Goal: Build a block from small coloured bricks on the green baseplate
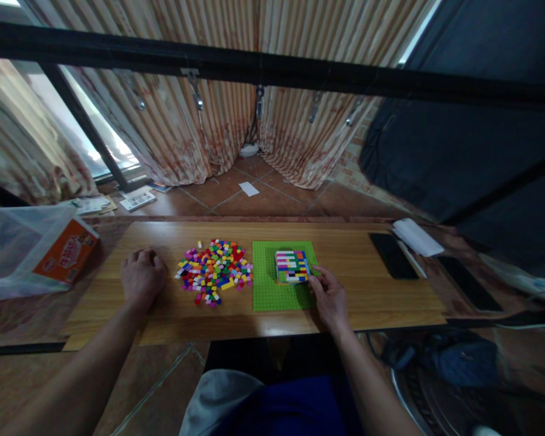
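A small block built of many-coloured toy bricks [293, 266] stands on a green studded baseplate [263, 293]. White, pink, blue, yellow and black bricks show on its top. At its right side, my right hand [330, 297] has thumb and forefinger closed against the near right corner, over the plate's edge. A heap of loose toy bricks [218, 266] in mixed colours lies left of the plate. Farther left, my left hand [143, 275] rests on the wooden table [172, 324] with its fingers curled in, apart from the heap. No brick shows in it.
A dark phone [393, 256], a white item [418, 236] and another dark flat device [469, 283] lie at the right. At the left sits a translucent plastic bag [18, 254] with an orange label. A black bar [263, 68] crosses the view beyond the table, before curtains [309, 127].
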### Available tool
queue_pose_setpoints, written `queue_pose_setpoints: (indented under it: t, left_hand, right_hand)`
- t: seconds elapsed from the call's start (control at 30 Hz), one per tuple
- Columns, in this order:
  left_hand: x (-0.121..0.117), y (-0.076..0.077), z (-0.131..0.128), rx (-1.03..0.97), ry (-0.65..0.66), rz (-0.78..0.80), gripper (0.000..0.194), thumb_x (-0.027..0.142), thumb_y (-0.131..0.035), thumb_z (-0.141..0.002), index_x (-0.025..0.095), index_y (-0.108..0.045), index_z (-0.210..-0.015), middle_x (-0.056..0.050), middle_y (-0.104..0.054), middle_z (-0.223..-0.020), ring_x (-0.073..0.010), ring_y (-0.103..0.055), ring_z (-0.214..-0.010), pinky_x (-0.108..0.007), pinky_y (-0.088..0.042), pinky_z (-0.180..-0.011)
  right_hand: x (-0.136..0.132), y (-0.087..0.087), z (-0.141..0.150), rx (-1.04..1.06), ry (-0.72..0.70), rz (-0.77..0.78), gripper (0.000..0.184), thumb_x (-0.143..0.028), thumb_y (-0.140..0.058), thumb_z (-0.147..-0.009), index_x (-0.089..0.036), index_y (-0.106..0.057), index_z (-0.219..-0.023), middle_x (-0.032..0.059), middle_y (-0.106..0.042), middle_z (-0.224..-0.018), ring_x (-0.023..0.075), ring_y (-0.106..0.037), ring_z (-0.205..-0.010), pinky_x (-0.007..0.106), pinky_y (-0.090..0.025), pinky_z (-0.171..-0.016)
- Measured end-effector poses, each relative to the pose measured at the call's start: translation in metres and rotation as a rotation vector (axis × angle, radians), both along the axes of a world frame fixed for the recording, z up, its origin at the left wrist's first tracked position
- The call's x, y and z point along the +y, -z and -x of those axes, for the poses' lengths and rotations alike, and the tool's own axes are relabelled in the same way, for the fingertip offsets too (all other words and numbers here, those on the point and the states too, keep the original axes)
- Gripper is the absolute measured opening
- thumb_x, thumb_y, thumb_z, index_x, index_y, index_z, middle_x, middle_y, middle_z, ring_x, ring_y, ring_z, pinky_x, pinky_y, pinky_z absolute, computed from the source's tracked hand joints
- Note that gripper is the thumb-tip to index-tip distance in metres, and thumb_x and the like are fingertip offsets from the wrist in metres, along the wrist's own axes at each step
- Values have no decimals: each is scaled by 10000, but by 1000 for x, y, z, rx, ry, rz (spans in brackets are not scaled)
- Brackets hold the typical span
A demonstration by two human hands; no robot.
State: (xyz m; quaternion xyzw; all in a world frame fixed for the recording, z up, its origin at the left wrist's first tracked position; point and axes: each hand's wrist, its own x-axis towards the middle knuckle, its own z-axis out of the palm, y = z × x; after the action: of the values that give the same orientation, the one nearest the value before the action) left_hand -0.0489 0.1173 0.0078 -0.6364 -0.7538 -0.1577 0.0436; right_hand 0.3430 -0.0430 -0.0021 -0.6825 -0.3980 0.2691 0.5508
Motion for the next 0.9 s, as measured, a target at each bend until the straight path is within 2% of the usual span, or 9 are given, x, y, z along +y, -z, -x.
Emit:
queue_pose_setpoints:
  t: [0.2, 0.53, 0.7, 0.8, 0.9]
  left_hand:
    - [0, 1, 1, -12, -6, 19, 447, 299, -364, -892, 91, -633, -1182, -192, -617, -1252, -326, -528, -1163, -448, -419, -1020]
    - [2, 4, 6, 14, 20, 31, 474, 305, -348, -909, 56, -632, -1195, -202, -612, -1258, -318, -529, -1176, -434, -393, -1053]
    - [3, 6, 8, -8, 34, 8, 471, 307, -349, -903, 73, -639, -1191, -202, -621, -1239, -329, -531, -1196, -446, -399, -1057]
    - [4, 8, 8, 1, 33, 0, 470, 309, -353, -895, 73, -645, -1178, -206, -624, -1233, -337, -546, -1175, -451, -411, -1046]
    - [4, 8, 9, 9, 29, -8, 471, 314, -350, -892, 72, -651, -1162, -206, -627, -1229, -343, -556, -1155, -453, -420, -1031]
  right_hand:
    - [2, -2, -3, 16, -39, 19, 478, -519, -659, -797, -165, -656, -1118, -14, -631, -655, 142, -563, -569, 269, -464, -560]
    - [5, -5, 0, -6, -73, 58, 484, -567, -636, -789, -176, -682, -1071, 8, -670, -680, 158, -582, -568, 286, -471, -561]
    - [6, -11, -14, -3, 35, -5, 512, -597, -522, -867, -144, -664, -1061, 5, -628, -643, 144, -556, -543, 278, -463, -552]
    - [17, -25, -27, -146, 26, -51, 486, -575, -529, -874, -159, -661, -1087, 70, -695, -846, 178, -626, -707, 317, -510, -665]
    - [35, -41, -29, -368, -161, -59, 498, -548, -602, -836, -191, -642, -1180, 116, -673, -1128, 245, -632, -1016, 404, -507, -882]
